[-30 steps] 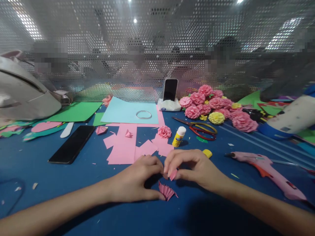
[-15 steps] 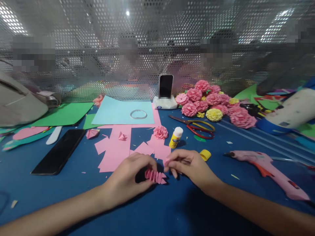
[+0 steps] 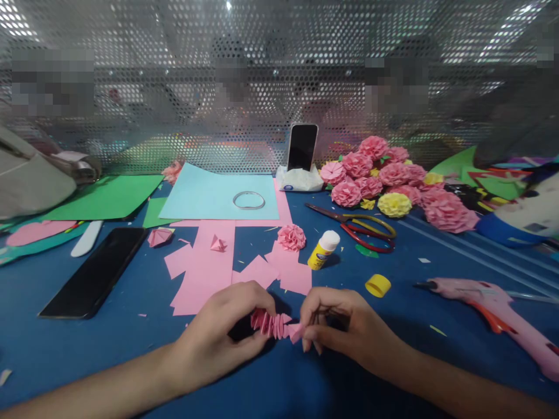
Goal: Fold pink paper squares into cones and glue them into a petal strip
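In the head view, my left hand [image 3: 238,326] is closed around a row of folded pink paper pieces [image 3: 273,324], held just above the blue tabletop. At the right end of that row sits a small folded pink paper piece [image 3: 295,332], pinched between the thumb and fingers of my right hand [image 3: 338,323]. The small piece touches or nearly touches the row; I cannot tell which. Beyond my hands lie cut pink paper squares [image 3: 257,271], an uncapped glue stick [image 3: 323,250] and its yellow cap [image 3: 378,286].
A pink glue gun [image 3: 480,294] and red-and-gold scissors [image 3: 367,227] lie to the right. Pink and yellow paper flowers [image 3: 369,180] are heaped at the back right. A black phone [image 3: 96,273] lies at left. A perforated metal screen [image 3: 174,116] bounds the far edge.
My right hand has moved toward me with its pink piece, bringing it against or close to the end of the row. My left hand keeps its hold; the view has shifted slightly.
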`<move>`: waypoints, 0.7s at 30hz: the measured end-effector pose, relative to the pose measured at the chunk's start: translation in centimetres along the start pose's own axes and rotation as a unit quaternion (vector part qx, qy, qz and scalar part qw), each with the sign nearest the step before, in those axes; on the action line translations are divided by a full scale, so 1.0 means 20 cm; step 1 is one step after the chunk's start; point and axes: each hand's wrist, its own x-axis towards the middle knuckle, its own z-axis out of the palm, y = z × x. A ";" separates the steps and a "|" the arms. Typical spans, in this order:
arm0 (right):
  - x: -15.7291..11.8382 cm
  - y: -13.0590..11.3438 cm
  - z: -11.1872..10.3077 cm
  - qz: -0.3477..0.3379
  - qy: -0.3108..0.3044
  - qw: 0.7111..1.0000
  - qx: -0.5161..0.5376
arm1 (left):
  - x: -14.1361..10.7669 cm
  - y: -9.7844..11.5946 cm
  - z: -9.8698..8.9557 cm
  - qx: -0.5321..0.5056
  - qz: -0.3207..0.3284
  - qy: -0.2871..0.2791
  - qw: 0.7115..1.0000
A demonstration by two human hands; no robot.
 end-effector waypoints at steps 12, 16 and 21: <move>-0.01 0.03 0.00 0.007 -0.036 0.999 -0.023 | -0.03 -0.02 -0.01 0.015 0.092 -0.036 0.995; -0.01 0.01 0.01 0.005 -0.036 0.999 -0.029 | -0.03 -0.02 -0.01 0.018 0.102 -0.046 0.994; -0.01 0.00 0.01 0.012 -0.036 0.999 -0.034 | -0.02 -0.01 -0.02 0.027 0.118 -0.052 0.991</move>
